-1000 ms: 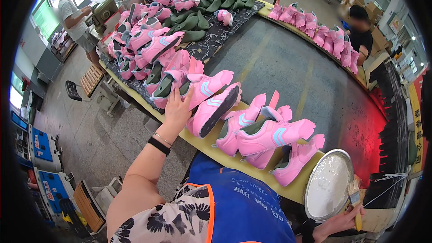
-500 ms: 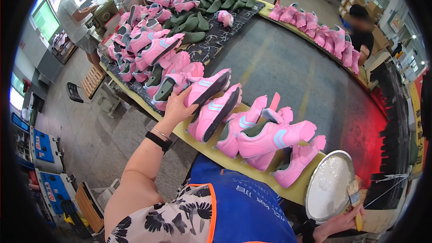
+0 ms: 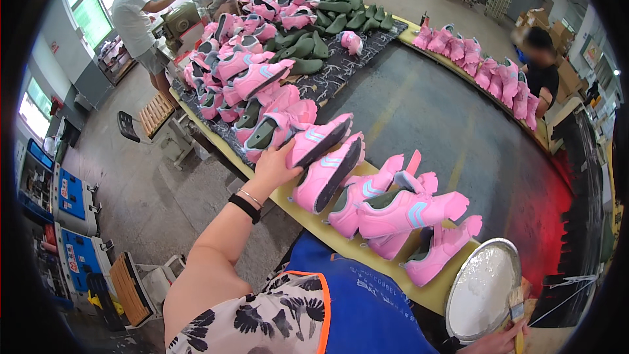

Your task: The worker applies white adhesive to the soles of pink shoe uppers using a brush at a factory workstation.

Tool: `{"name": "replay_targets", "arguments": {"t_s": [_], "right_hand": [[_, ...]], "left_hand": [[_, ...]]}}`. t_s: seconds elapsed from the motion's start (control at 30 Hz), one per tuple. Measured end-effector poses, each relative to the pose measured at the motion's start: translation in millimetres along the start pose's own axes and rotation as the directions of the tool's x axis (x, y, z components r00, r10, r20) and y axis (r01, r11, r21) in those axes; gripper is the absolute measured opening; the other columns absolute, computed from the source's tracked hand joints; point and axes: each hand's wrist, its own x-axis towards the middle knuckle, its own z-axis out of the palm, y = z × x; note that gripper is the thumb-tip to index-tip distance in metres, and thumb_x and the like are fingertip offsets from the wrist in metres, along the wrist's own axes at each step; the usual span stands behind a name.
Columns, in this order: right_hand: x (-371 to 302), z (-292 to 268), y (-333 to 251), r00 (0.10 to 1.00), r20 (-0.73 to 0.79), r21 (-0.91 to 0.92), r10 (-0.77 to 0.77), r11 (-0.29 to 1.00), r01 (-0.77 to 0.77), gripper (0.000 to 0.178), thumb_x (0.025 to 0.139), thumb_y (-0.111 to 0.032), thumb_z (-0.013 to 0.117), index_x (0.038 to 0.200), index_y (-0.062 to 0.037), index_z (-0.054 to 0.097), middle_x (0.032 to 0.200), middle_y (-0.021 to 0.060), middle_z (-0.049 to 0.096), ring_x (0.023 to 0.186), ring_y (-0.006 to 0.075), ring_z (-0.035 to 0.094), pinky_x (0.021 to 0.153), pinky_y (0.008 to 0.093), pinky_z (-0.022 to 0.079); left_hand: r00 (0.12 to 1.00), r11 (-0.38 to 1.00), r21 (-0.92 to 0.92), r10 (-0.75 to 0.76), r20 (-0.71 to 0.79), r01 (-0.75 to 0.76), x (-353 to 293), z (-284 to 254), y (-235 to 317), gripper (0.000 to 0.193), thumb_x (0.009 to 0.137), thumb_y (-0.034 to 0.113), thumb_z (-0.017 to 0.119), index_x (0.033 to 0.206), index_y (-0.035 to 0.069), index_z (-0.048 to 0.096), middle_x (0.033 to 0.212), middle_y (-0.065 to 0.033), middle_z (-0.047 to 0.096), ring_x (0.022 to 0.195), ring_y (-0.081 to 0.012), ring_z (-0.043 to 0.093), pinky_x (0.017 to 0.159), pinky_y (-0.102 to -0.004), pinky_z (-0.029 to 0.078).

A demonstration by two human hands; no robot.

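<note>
My left hand is closed on the heel end of a pink shoe upper with light blue stripes and a dark sole side, lying tilted on the yellow table edge. Close beside it leans a similar pink shoe upper. Further right stand several more, among them a pink upper on a green shoe last. Low at the right, my right hand grips a flat paintbrush, its bristles by the rim of a round metal pan of whitish liquid. Part of that hand is cut off by the frame's lower edge.
A large heap of pink uppers and green shoe lasts covers the dark cloth at the far left. A row of pink uppers lines the far edge, near a person in black. A red glow falls on the right side.
The whole view has shifted, so the table and shoes sit further right and lower. My left hand stays on the same shoe upper; my right hand still holds the brush by the pan.
</note>
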Motion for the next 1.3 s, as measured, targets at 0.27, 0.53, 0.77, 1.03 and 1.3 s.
{"name": "replay_targets", "arguments": {"t_s": [0.27, 0.53, 0.77, 1.03, 1.3], "right_hand": [[-4, 11, -9, 0.998, 0.035, 0.031, -0.043, 0.999, 0.042, 0.026, 0.098, -0.020, 0.065, 0.110, 0.0024, 0.060, 0.112, 0.0165, 0.064, 0.101, 0.0249, 0.061, 0.090, 0.0339, 0.051], [-15, 31, -29, 0.993, 0.056, 0.081, -0.106, 0.992, 0.101, 0.029, 0.095, -0.018, 0.071, 0.113, 0.0034, 0.063, 0.116, 0.0199, 0.068, 0.103, 0.0289, 0.065, 0.089, 0.0354, 0.054], [-4, 35, -35, 0.987, 0.018, -0.084, -0.162, 0.983, 0.163, 0.026, 0.094, -0.017, 0.071, 0.097, 0.0066, 0.059, 0.091, 0.0138, 0.062, 0.084, 0.0252, 0.059, 0.076, 0.0395, 0.052], [-2, 32, -24, 0.987, -0.010, -0.132, -0.162, 0.978, 0.159, 0.027, 0.094, -0.017, 0.072, 0.097, 0.0065, 0.059, 0.091, 0.0132, 0.062, 0.084, 0.0252, 0.059, 0.076, 0.0397, 0.052], [-8, 45, -26, 0.982, -0.011, -0.207, -0.187, 0.962, 0.181, 0.028, 0.093, -0.018, 0.072, 0.097, 0.0064, 0.059, 0.091, 0.0125, 0.061, 0.083, 0.0253, 0.058, 0.076, 0.0400, 0.052]], "left_hand": [[0.725, 0.856, 0.483, 0.212, -0.655, 0.186, 88, -91, -33, 0.066, 0.085, 0.019, 0.069, 0.144, 0.040, 0.050, 0.147, -0.0147, 0.041, 0.125, -0.0383, 0.049, 0.108, -0.0511, 0.040], [0.938, 0.894, 0.443, 0.096, -0.332, 0.066, 163, -89, -94, 0.068, 0.088, 0.004, 0.056, 0.136, 0.052, 0.053, 0.149, -0.0151, 0.037, 0.124, -0.0427, 0.050, 0.092, -0.0495, 0.055], [0.987, 0.883, 0.466, 0.123, -0.105, -0.060, 213, -127, -91, 0.070, 0.074, 0.018, 0.083, 0.134, 0.044, 0.058, 0.139, -0.0131, 0.044, 0.117, -0.0407, 0.054, 0.093, -0.0491, 0.055], [0.827, 0.950, 0.270, 0.277, -0.489, -0.158, 183, -94, -139, 0.050, 0.088, 0.023, 0.064, 0.134, 0.045, 0.059, 0.150, -0.0142, 0.040, 0.119, -0.0423, 0.052, 0.093, -0.0484, 0.054], [0.817, 0.917, 0.352, 0.054, -0.575, 0.187, 211, -85, -173, 0.059, 0.099, 0.027, 0.056, 0.145, 0.057, 0.037, 0.144, -0.0149, 0.042, 0.100, -0.0441, 0.062, 0.075, -0.0496, 0.059]]}}
